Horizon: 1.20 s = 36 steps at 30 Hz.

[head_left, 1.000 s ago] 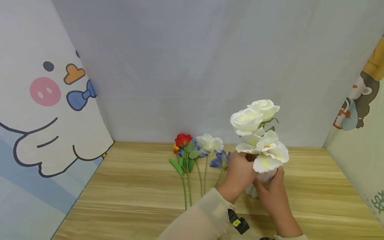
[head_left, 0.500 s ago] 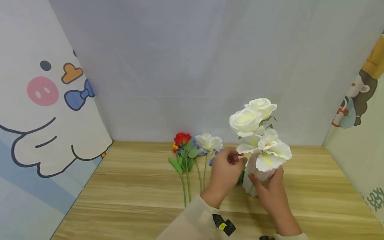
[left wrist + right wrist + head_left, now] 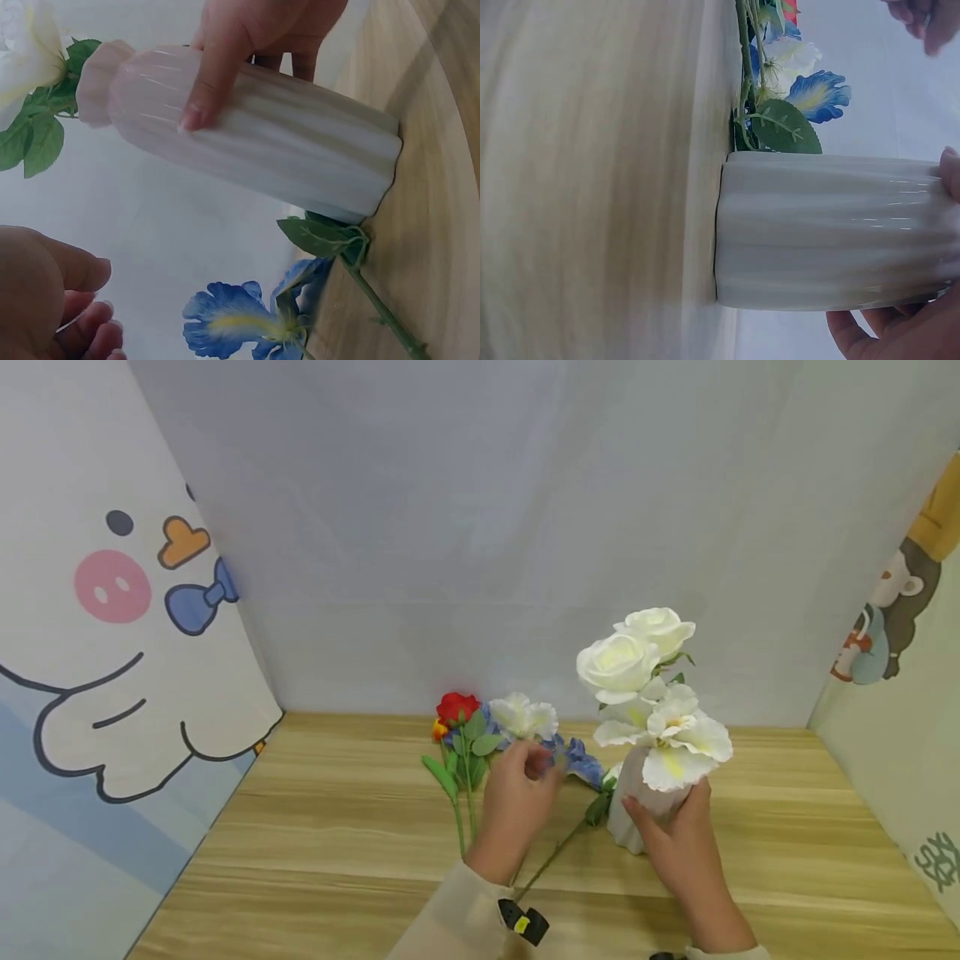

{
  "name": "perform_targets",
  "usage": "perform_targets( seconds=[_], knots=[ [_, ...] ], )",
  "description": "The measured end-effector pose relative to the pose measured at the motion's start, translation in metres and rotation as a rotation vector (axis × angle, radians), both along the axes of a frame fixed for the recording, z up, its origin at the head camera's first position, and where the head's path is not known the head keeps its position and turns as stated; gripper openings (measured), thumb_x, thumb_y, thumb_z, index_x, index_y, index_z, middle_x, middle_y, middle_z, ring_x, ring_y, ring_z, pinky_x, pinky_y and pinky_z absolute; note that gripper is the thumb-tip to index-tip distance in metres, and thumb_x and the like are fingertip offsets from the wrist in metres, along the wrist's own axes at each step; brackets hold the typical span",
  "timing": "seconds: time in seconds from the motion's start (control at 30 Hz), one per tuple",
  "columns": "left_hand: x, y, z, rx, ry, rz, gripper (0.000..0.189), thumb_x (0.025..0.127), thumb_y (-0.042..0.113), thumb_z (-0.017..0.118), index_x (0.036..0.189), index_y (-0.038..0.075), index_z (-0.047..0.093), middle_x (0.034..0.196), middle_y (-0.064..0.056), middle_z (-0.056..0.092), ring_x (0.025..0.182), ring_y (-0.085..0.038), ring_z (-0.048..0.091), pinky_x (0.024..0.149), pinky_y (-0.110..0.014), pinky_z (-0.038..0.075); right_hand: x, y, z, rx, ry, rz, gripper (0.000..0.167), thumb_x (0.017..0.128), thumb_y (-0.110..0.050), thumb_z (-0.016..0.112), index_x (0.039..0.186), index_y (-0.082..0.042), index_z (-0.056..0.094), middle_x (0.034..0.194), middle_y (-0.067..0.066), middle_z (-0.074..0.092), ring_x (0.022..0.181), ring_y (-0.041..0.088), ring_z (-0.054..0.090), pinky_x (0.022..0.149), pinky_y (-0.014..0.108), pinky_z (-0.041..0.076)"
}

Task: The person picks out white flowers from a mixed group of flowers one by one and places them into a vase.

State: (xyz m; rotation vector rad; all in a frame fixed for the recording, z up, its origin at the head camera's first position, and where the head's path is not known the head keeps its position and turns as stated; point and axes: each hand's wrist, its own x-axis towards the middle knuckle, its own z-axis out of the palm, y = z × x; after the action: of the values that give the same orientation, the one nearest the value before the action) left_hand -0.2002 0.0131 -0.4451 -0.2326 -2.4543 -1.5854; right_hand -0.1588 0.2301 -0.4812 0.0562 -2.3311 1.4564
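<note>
My right hand (image 3: 682, 843) grips a white ribbed vase (image 3: 832, 232), thumb on one side and fingers on the other. The vase stands upright on the table, with white roses (image 3: 618, 667) and a white wide-petalled flower (image 3: 678, 735) rising from its mouth. Left of it, my left hand (image 3: 517, 802) hovers near the loose flowers, its fingers loosely bent. Nothing shows between those fingers (image 3: 97, 334) in the left wrist view. A green leafy stem (image 3: 558, 852) lies against the vase's base, beside blue flowers (image 3: 232, 319).
A red flower (image 3: 456, 708), a white ruffled flower (image 3: 525, 717) and a green bud (image 3: 440, 777) lie on the wooden table (image 3: 315, 827). A grey cloth backdrop (image 3: 420, 543) hangs behind, with printed cartoon panels (image 3: 75, 710) at the sides.
My left hand has come away from the vase's mouth and moved left toward the loose flowers, uncovering the leafy stem. My right hand keeps its grip on the vase.
</note>
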Motion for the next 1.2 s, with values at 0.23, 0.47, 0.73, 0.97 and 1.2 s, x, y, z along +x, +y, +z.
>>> perform_targets(
  seconds=[0.23, 0.47, 0.73, 0.97, 1.2],
  knots=[
    [0.012, -0.009, -0.027, -0.145, -0.147, 0.035, 0.041, 0.095, 0.018, 0.075, 0.133, 0.008, 0.063, 0.119, -0.006, 0.063, 0.106, -0.024, 0.060, 0.082, -0.042, 0.054, 0.000, 0.002, -0.003, 0.000, -0.007, -0.009, 0.100, 0.094, -0.017, 0.078, 0.161, -0.008, 0.004, 0.153, 0.029, 0.027, 0.142, 0.047, 0.031, 0.113, 0.066, 0.027],
    [0.012, -0.020, -0.053, -0.442, 0.000, 0.114, 0.046, 0.093, 0.008, 0.074, 0.136, 0.001, 0.059, 0.128, -0.016, 0.061, 0.115, -0.036, 0.060, 0.091, -0.051, 0.054, 0.001, 0.002, -0.003, -0.005, -0.019, -0.009, 0.100, 0.095, -0.018, 0.077, 0.161, -0.009, 0.003, 0.154, 0.030, 0.026, 0.142, 0.050, 0.030, 0.113, 0.068, 0.026],
    [0.003, -0.032, -0.070, -0.636, 0.043, -0.044, 0.056, 0.095, 0.007, 0.073, 0.144, -0.004, 0.049, 0.136, -0.021, 0.056, 0.129, -0.040, 0.051, 0.106, -0.050, 0.045, -0.001, 0.002, -0.001, 0.007, -0.009, 0.002, 0.101, 0.095, -0.019, 0.077, 0.162, -0.011, 0.002, 0.156, 0.030, 0.023, 0.143, 0.051, 0.029, 0.112, 0.070, 0.026],
    [0.003, -0.032, -0.074, -0.691, 0.029, -0.041, 0.050, 0.094, 0.005, 0.073, 0.139, -0.006, 0.054, 0.125, -0.021, 0.061, 0.119, -0.038, 0.057, 0.100, -0.048, 0.049, -0.001, 0.002, 0.000, 0.011, -0.023, 0.010, 0.101, 0.096, -0.020, 0.076, 0.162, -0.011, 0.001, 0.156, 0.030, 0.023, 0.143, 0.051, 0.028, 0.112, 0.071, 0.026],
    [0.002, -0.030, -0.075, -0.671, 0.029, -0.019, 0.037, 0.092, -0.002, 0.068, 0.129, -0.005, 0.061, 0.113, -0.017, 0.066, 0.106, -0.034, 0.064, 0.093, -0.045, 0.054, -0.002, 0.002, -0.001, 0.017, -0.024, 0.009, 0.101, 0.096, -0.020, 0.076, 0.162, -0.014, 0.000, 0.157, 0.029, 0.022, 0.143, 0.051, 0.028, 0.111, 0.072, 0.027]
  ],
)
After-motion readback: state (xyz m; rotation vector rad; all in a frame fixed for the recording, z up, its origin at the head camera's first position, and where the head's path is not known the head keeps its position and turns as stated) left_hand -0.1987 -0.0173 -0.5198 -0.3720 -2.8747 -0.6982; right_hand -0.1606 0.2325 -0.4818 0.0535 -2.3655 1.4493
